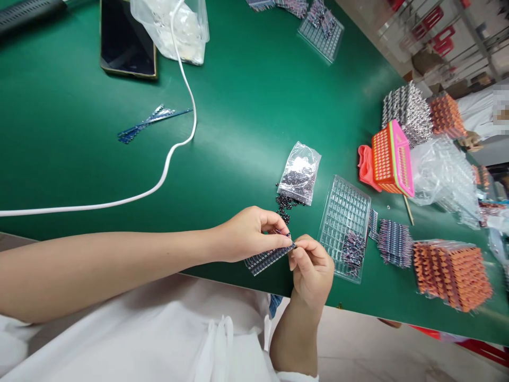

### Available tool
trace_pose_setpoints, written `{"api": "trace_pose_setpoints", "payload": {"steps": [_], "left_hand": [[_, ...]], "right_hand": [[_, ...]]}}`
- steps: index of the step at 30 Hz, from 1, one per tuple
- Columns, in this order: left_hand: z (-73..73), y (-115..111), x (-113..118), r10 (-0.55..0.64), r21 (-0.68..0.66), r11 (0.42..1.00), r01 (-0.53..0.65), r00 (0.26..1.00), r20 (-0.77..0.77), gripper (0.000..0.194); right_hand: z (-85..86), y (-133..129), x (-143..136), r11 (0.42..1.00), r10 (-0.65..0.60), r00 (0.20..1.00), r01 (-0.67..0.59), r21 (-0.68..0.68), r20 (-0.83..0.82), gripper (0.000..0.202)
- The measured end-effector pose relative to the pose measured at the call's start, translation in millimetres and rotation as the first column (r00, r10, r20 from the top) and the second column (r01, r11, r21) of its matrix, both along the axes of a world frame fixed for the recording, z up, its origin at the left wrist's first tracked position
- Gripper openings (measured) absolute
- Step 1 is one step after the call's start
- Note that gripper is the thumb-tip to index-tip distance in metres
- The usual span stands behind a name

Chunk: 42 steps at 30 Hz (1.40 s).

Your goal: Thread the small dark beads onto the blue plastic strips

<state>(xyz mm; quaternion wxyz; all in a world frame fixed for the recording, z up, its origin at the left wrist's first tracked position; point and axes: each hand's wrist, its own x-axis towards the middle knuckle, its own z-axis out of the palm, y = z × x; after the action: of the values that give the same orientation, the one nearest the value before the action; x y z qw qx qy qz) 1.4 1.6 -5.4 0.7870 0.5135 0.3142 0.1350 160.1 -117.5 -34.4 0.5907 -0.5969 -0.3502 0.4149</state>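
My left hand (248, 233) is closed, thumb and forefinger pinched over a dark strip of small parts in rows (265, 260) at the table's near edge. My right hand (312, 268) pinches at the strip's right corner, its fingertips almost touching the left ones. What sits between the right fingertips is too small to make out. Just beyond the hands, small black beads (284, 204) lie spilled by a clear plastic bag (300, 172) holding more of them. To the right lies a clear compartment tray (344, 207), with a heap of small dark pieces (353, 252) in it.
Stacked orange parts (451, 273), a dark striped bundle (395, 242) and an orange-pink basket (392, 159) stand rightward. A white cable (167, 164) crosses the green table (234, 106) near a phone (127, 40). Another person's hand (471, 141) shows far right.
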Motion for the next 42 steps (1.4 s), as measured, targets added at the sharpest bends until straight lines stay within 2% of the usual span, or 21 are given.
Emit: {"api": "trace_pose_setpoints", "payload": {"steps": [5, 15, 22, 27, 32, 42], "left_hand": [[1.6, -1.0, -0.6, 0.006, 0.055, 0.998, -0.005, 1.0, -0.01, 0.017], [3.1, -0.2, -1.5, -0.009, 0.133, 0.991, 0.015, 0.999, -0.042, 0.019], [2.4, 0.5, -2.8, -0.061, 0.107, 0.992, 0.064, 0.998, -0.029, 0.022], [3.9, 1.7, -3.6, -0.093, 0.122, 0.988, 0.099, 0.994, -0.053, 0.021], [3.9, 2.6, -4.6, -0.122, 0.173, 0.976, 0.133, 0.99, -0.077, 0.02], [2.9, 1.5, -3.4, -0.137, 0.167, 0.974, 0.152, 0.986, -0.096, 0.017]], "right_hand": [[-0.5, -0.3, -0.5, 1.0, -0.008, 1.0, 0.008, 0.009, -0.004, 0.004], [0.5, -1.1, -0.4, 0.999, -0.005, 0.999, 0.007, -0.053, 0.039, 0.01], [0.5, 1.2, 1.9, 0.997, 0.064, 0.995, -0.067, -0.036, -0.077, 0.012], [0.8, 1.4, 2.8, 0.993, 0.064, 0.992, -0.074, -0.09, -0.112, 0.017], [0.3, 0.5, 4.6, 0.986, 0.132, 0.979, -0.147, -0.085, -0.158, 0.011], [-0.4, -1.7, 5.9, 0.973, 0.179, 0.976, -0.194, -0.122, -0.124, 0.014]]}}
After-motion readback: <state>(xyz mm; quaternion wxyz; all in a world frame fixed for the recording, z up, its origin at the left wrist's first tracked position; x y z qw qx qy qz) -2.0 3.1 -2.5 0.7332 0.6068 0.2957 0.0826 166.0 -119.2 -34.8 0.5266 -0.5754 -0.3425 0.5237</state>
